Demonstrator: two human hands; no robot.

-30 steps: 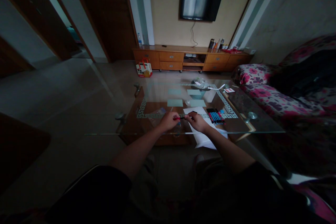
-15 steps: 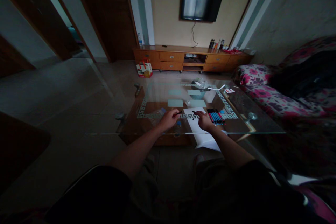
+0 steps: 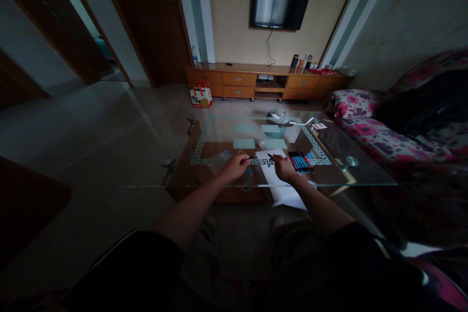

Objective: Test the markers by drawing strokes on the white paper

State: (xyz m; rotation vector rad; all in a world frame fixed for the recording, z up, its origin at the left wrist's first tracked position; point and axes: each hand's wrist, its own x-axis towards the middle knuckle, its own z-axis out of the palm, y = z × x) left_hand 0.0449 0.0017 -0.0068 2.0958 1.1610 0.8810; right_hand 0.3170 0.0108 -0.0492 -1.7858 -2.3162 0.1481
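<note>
Over the near part of the glass table [image 3: 219,175], my left hand [image 3: 235,167] is closed on a thin dark pen [image 3: 251,157], its tip pointing right. Facing it across a small gap, my right hand [image 3: 284,168] pinches a short black piece [image 3: 270,156] that looks like a pen cap. Under and between the hands lies a sheet of white paper [image 3: 268,175], hanging over the table's front edge. Just right of my right hand, several markers [image 3: 300,162] with blue, red and black parts lie side by side in a row.
A clear plastic bag [image 3: 280,116], a white strip [image 3: 302,122] and a red-and-white card [image 3: 319,126] lie farther back. A blue-capped bottle [image 3: 248,175] shows through the glass below. A floral sofa [image 3: 387,141] stands at the right, a TV cabinet [image 3: 237,79] beyond.
Very little differs. My right hand has shifted slightly left; both hands keep their grips, with the pen and the black piece still apart.
</note>
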